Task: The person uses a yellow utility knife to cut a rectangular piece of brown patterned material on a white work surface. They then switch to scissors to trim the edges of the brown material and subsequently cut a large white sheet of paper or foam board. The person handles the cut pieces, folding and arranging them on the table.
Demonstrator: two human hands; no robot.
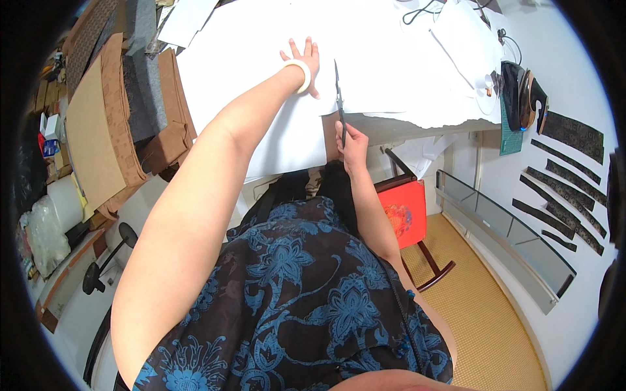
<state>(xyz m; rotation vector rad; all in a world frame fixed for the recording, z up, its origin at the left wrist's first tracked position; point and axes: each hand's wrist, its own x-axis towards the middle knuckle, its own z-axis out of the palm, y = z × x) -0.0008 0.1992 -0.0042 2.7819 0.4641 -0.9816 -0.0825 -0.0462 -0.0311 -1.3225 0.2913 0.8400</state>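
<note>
A large sheet of white paper [241,85] covers much of the table and hangs over its near edge. My left hand [306,62], with a pale bangle [304,73] at its wrist, lies flat on the paper with the fingers spread. My right hand [353,144] grips a pair of dark-handled scissors [340,101] at the table's near edge. Their blades point away from me, along a cut edge in the paper just right of my left hand. Whether the blades are apart is hard to make out.
Folded brown fabric and boards [98,124] are stacked at the left. A red-seated chair [405,212] stands below the table's right part. A green cutting mat [512,135] and dark fabric strips [561,186] hang along the right wall. A black cable [420,12] lies at the far right.
</note>
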